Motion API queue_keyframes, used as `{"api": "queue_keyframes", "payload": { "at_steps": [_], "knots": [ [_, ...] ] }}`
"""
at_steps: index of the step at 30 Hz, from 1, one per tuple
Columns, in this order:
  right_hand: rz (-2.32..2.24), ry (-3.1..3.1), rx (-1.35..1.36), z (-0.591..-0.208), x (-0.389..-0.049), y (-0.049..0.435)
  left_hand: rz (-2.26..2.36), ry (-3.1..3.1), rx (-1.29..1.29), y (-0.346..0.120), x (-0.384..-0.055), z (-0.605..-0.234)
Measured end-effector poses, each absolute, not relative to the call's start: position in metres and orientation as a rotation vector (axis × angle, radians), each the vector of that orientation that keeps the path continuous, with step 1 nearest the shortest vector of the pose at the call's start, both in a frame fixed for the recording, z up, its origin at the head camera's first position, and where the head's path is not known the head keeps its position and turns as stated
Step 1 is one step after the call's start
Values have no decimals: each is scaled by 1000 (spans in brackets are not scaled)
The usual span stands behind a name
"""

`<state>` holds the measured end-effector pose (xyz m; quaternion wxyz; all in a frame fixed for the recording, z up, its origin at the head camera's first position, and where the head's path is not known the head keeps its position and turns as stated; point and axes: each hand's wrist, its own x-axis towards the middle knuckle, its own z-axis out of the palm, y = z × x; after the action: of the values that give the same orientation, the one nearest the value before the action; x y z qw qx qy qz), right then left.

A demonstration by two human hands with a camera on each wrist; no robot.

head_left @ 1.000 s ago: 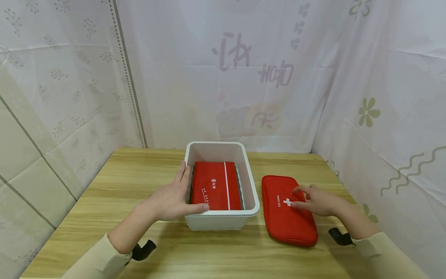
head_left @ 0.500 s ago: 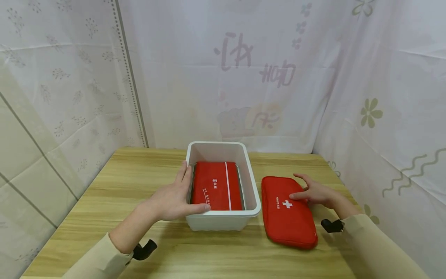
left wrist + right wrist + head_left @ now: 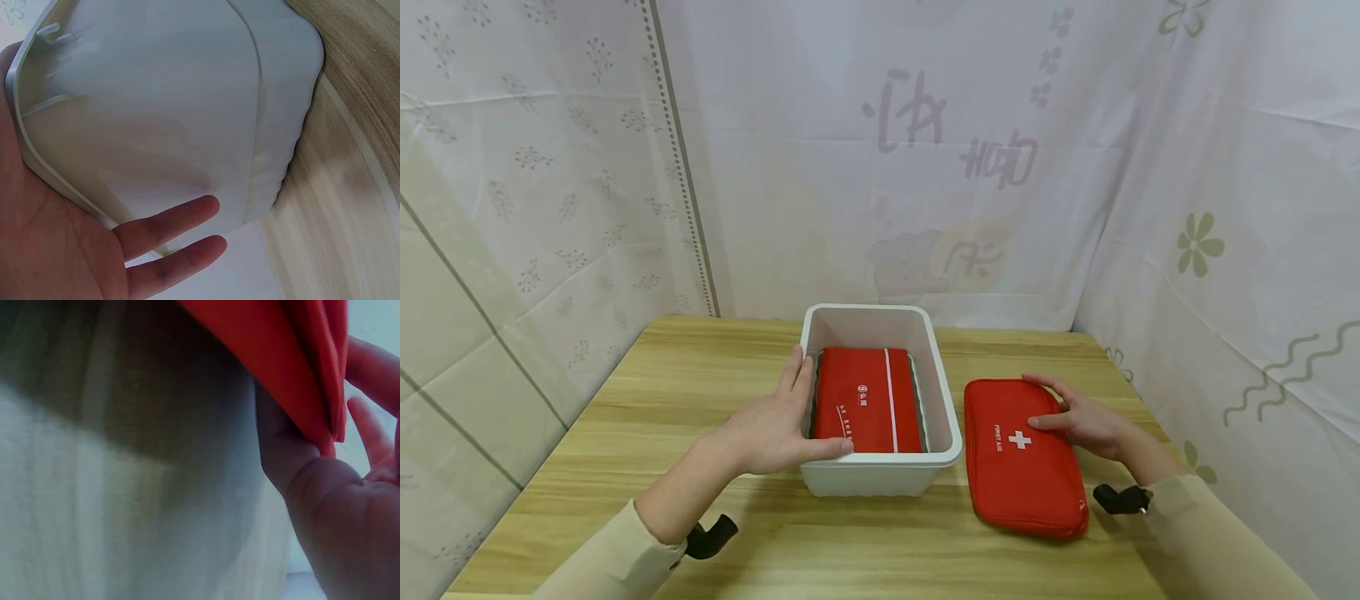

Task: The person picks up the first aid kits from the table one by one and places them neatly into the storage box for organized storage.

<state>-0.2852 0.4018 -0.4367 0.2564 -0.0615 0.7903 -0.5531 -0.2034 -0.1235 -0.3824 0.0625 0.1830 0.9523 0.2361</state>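
Note:
A white plastic bin (image 3: 868,480) stands mid-table, holding a flat red item (image 3: 865,408) with white lettering and a white stripe. My left hand (image 3: 769,429) rests on the bin's near left corner, thumb over the rim; the left wrist view shows two straight fingers (image 3: 172,226) along the bin's outer wall (image 3: 156,125). To the right lies a red first aid pouch (image 3: 1026,483) with a white cross. My right hand (image 3: 1082,422) pinches its right edge, thumb on top and fingers at the far side. In the right wrist view, the red fabric (image 3: 281,362) sits between the digits.
The wooden table (image 3: 685,375) extends left and in front of the bin. Behind and at both sides hang patterned curtains (image 3: 805,167). Black wrist devices (image 3: 711,537) show below both sleeves. A narrow strip of table separates bin and pouch.
My right hand has gone from resting on top of the pouch to pinching its right edge. The pouch has shifted slightly. My left hand and the bin stay put.

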Motion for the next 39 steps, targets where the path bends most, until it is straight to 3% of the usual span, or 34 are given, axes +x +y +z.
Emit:
{"api": "queue_keyframes", "payload": {
  "at_steps": [26, 39],
  "knots": [
    [-1667, 2174, -80, -439, -280, 404, 708, 2878, 539, -123, -202, -381],
    [-1787, 2155, -124, -415, -277, 410, 722, 2867, 535, -123, -202, -380]
  ]
}}
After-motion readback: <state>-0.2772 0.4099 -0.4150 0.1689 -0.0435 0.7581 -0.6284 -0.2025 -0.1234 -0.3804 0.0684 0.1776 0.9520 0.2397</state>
